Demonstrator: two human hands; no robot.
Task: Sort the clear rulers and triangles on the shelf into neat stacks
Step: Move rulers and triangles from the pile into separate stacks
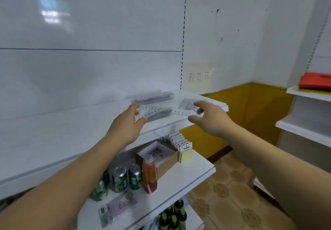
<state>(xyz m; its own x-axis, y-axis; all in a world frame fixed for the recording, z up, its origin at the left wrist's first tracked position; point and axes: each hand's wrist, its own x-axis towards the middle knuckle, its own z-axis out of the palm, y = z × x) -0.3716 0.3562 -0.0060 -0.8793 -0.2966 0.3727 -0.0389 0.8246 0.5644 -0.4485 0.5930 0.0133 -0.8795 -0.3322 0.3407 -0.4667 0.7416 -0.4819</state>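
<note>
Here, both hands work at the front right part of the top shelf [75, 140], a white board with a glossy white panel at its back. The left hand [128, 122] grasps a left bunch of clear triangles [152, 112] that lies on the shelf: the thumb sits at the shelf's front edge and the fingers curl over the printed numbers. Blur smears the bunch's far end, so the pieces cannot be counted. The right hand [210, 118] pinches a right bunch of clear triangles [186, 108] near the shelf's right end, thumb at the front edge and fingers curled over the top; printed scales run along two of its edges. The two bunches lie side by side on the shelf, their tips close; whether they touch I cannot tell. Toward the back of the shelf lies a stack of clear rulers [155, 96], lengthwise and blurred.

Below the top shelf, a lower shelf [188, 179] carries green cans [120, 178], a bottle [149, 175] of red-orange liquid, an open cardboard box [161, 155], a row of yellow packets [185, 151] and a flat printed packet [118, 206]. Lower still stand green bottles [172, 215]. Just past the top shelf's right end, a paper note [198, 76] with handwritten characters hangs on the wall. Well to the right of the top shelf, a red flat item [315, 81] rests on other shelving.
</note>
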